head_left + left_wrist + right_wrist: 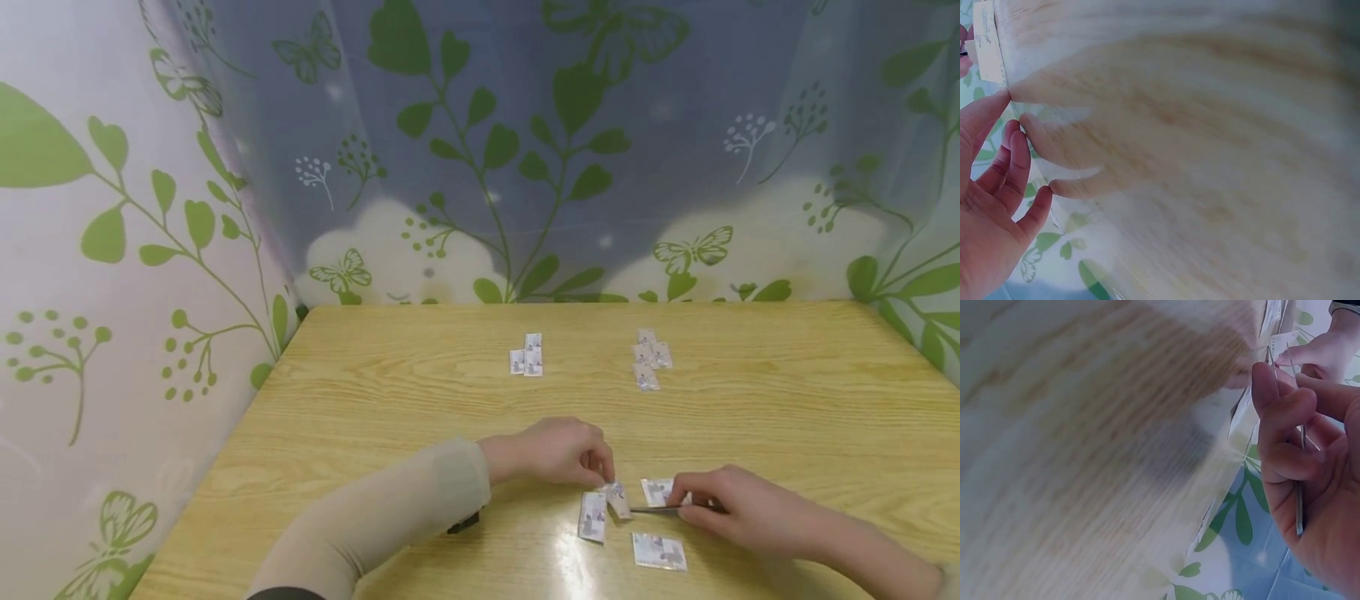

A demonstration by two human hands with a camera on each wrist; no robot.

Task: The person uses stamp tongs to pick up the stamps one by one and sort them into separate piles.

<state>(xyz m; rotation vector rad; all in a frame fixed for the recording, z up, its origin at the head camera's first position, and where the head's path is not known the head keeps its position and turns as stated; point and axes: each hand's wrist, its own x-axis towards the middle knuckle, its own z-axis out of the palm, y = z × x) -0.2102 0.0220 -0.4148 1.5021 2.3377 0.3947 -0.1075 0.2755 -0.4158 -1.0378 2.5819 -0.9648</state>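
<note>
Over the front of the table, my left hand [562, 450] pinches the upper corner of a small pale printed packet [618, 500] with fingertips and thumb. In the left wrist view its other fingertips [1047, 190] touch the glossy tabletop. My right hand [735, 504] grips metal tweezers [1299, 500], whose two tips stand apart in the right wrist view. Those tips reach the packet's lower right edge. Around it lie a printed packet [592, 517] on the left, one [660, 552] nearer the front, and another [656, 492] partly hidden behind the right fingers.
Farther back on the wooden table [375, 400] lie two groups of similar packets: a left group [533, 354] of three and a right group [651, 358] of several. A leaf-patterned curtain [487, 167] stands behind the table's back edge and along its left side.
</note>
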